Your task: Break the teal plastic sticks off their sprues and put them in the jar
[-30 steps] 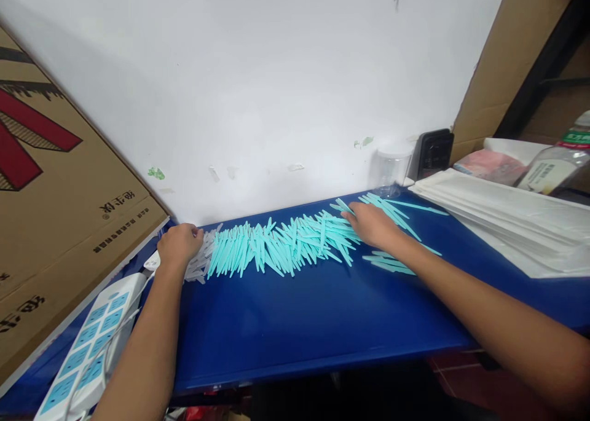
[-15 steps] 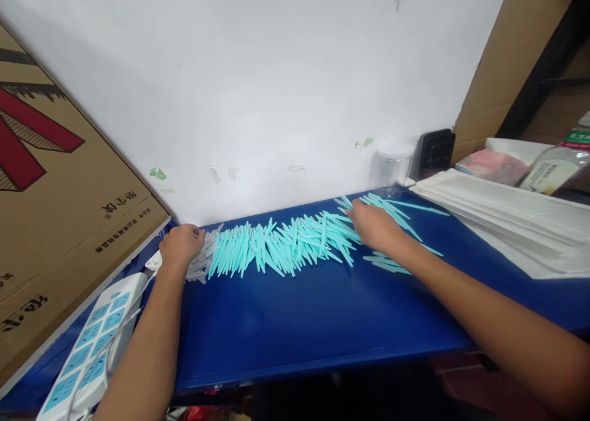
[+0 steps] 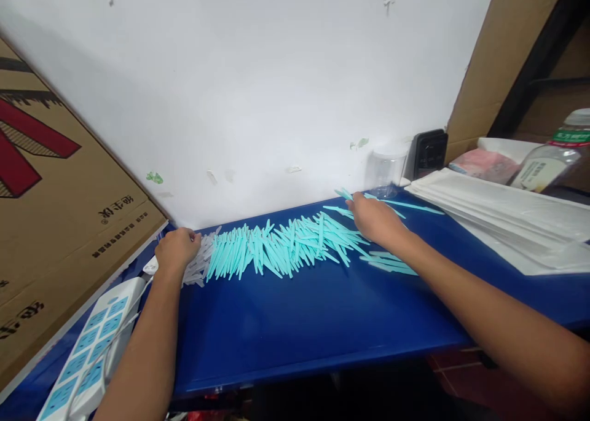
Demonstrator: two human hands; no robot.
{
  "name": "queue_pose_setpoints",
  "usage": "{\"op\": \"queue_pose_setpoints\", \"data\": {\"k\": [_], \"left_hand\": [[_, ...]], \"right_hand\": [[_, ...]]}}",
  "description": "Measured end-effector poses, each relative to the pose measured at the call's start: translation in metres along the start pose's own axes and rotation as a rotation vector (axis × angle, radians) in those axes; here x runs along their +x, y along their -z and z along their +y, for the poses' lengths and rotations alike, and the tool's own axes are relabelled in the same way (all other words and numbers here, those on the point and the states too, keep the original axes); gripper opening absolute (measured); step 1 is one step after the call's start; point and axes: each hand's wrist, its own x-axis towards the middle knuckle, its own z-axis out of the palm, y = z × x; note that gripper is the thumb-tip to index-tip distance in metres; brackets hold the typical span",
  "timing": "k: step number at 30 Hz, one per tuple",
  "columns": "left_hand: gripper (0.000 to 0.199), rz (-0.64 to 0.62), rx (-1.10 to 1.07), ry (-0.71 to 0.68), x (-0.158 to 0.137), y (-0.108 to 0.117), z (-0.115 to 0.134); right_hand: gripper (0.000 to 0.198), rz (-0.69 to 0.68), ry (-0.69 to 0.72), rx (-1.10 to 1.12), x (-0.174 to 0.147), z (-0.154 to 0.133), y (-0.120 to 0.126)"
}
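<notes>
Turquoise sticks (image 3: 235,252) — slim, tapered, overlapping — some pinched in right hand (image 3: 375,221); left hand (image 3: 176,252) curled, its hold unclear

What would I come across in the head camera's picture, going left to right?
White power strip, left hand, greyish sticks, pile of turquoise sticks, right hand, black object, pink package, bottle with a green-and-red band.

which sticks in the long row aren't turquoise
The pale grey sticks at the row's left end, beside the left hand. Their washed-out colour sets them apart from the bright turquoise sticks making up the rest.
</notes>
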Motion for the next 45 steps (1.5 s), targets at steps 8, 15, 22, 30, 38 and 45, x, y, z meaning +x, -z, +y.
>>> {"op": "queue_pose_setpoints", "data": {"k": [8,15,22,30,38,45], "left_hand": [[0.051,0.071,-0.050,-0.031,-0.003,0.002,0.003],[0.044,0.267,-0.595,-0.477,-0.053,0.021,0.081],[0.038,-0.032,-0.950,-0.799,-0.134,0.032,0.151],[0.046,-0.112,-1.067,-0.885,-0.133,0.031,0.145],[0.044,-0.237,-1.113,-0.865,-0.133,0.025,0.151],[0.041,-0.289,-1.188,-0.766,-0.123,0.021,0.148]], "right_hand": [[0.040,-0.074,0.072,0.085,0.000,-0.004,-0.007],[0.031,-0.052,0.335,0.212,-0.015,-0.019,-0.008],[0.037,-0.108,0.653,0.558,-0.032,-0.036,-0.014],[0.037,-0.082,0.653,0.595,-0.034,-0.040,-0.019],[0.035,-0.025,0.678,0.554,-0.032,-0.039,-0.022],[0.034,-0.019,0.652,0.492,-0.022,-0.032,-0.024]]}}
